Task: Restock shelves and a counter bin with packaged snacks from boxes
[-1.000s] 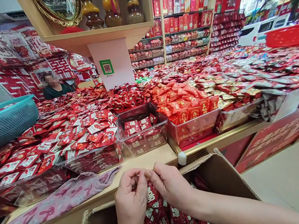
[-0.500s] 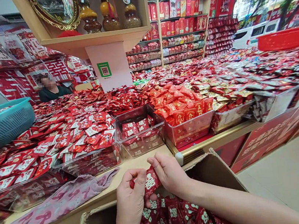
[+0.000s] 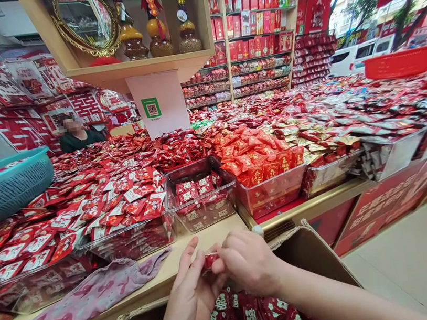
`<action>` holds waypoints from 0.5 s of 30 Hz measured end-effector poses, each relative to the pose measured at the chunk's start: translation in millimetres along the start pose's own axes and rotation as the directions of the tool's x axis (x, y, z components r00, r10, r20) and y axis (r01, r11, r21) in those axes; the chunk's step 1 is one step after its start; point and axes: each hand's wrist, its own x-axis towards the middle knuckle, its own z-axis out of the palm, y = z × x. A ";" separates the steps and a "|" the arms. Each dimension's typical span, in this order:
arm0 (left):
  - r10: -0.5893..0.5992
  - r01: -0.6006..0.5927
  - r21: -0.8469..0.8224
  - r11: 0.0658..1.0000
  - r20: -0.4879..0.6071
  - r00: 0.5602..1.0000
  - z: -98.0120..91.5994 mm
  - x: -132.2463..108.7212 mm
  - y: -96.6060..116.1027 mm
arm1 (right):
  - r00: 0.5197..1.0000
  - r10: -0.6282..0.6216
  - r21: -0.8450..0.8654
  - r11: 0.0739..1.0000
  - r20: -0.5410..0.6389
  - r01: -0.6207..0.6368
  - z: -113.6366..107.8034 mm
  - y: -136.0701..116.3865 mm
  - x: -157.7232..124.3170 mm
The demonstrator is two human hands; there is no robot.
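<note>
Above an open cardboard box (image 3: 322, 256) that holds many dark red packets (image 3: 251, 316) with white print, both my hands meet around one small red packet (image 3: 211, 261). My left hand (image 3: 191, 295) is tilted with its palm toward the right, its thumb and fingers against the packet's left side. My right hand (image 3: 247, 261) is curled, its fingertips pinching the packet's right side. Most of the packet is hidden by the fingers. Just beyond the hands stands a clear bin (image 3: 204, 203) partly filled with similar packets.
Clear bins heaped with red packets line the counter (image 3: 229, 230). A pink patterned cloth (image 3: 78, 301) lies at the left, below a teal basket (image 3: 10, 180). A shelf (image 3: 136, 65) overhangs the counter. A person (image 3: 77, 134) is at the back left.
My right hand has turned and curled over the packet, and my left hand's fingers have straightened somewhat. Less of the packet shows. The view has tilted slightly upward.
</note>
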 end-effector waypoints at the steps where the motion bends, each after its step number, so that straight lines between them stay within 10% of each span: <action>1: 0.026 -0.027 -0.017 1.000 -0.020 0.999 -1.7 0.6 0.8 | 0.999 -0.034 0.036 0.999 0.023 0.033 0.3 -3.2 -0.6; 6: 0.166 -0.172 -0.062 0.983 -0.099 0.981 -10.5 3.8 4.3 | 0.977 0.208 0.443 0.873 0.043 -0.205 4.3 -18.4 -1.8; 10: 0.213 -0.226 -0.155 0.962 -0.095 0.972 -10.1 3.9 4.5 | 0.793 0.536 0.680 0.467 0.290 -0.565 11.6 -27.4 -2.9; 15: 0.198 -0.207 -0.147 0.967 -0.070 0.978 -10.7 4.4 2.7 | 0.676 0.586 0.785 0.107 0.446 -0.610 20.7 -35.7 -6.7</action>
